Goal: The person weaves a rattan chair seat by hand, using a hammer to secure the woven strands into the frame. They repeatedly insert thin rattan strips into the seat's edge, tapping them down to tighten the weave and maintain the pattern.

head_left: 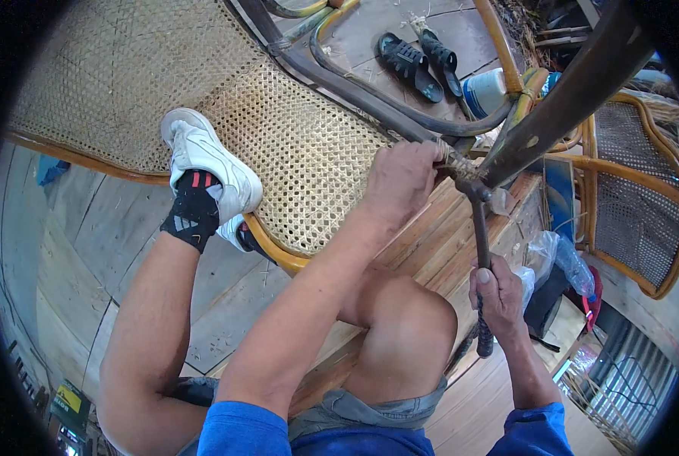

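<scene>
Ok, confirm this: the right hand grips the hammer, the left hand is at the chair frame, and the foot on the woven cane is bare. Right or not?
The foot on the woven cane isn't bare: the head view shows it in a white shoe and black sock. The right hand grips the hammer, and the left hand is at the chair frame.

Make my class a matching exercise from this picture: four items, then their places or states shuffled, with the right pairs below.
Column 1
1. Right hand
2. Left hand
3. Black sandals
4. Nearest chair's woven seat

Column 2
A. on the floor, near the picture's top
B. close to the hammer's head
C. pale tan, full of small holes
D. closed around the hammer's handle

Right pairs: 1-D, 2-B, 3-A, 4-C
</scene>
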The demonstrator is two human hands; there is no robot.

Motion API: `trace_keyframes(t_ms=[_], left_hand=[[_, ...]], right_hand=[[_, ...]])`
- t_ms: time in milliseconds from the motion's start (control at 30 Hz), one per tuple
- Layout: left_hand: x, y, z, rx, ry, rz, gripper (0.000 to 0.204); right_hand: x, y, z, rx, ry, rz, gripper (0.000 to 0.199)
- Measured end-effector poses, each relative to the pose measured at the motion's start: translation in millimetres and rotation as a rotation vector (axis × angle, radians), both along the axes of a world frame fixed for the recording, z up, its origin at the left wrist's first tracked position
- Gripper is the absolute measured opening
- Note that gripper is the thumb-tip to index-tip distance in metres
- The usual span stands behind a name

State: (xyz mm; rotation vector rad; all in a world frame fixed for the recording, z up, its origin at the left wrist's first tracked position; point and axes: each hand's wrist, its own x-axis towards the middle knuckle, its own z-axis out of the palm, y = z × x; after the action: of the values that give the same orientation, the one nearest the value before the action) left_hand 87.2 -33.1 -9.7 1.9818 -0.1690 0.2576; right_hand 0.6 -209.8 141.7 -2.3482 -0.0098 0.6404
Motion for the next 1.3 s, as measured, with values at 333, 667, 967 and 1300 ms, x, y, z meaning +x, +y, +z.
trace_keyframes(t_ms=[333,667,967,1300], left_hand=[[31,36,-19,-0.093,0.051,-0.191,0.012],[44,49,-14,-0.310,0.284,-0.383,0.011],[53,53,-13,-0.413,0.478,-0.444,0.015],[-52,52,5,0.015,0.245,0.057,0.029]], right_hand=[[34,11,-3,-0.272,0.118,0.176,0.027],[51,36,-8,-0.390,0.096,0.288,0.025],[39,22,-34,-0.333,0.039,0.270,0.030],[-117,-60,-33,-0.339,0.129,-0.217,0.036]])
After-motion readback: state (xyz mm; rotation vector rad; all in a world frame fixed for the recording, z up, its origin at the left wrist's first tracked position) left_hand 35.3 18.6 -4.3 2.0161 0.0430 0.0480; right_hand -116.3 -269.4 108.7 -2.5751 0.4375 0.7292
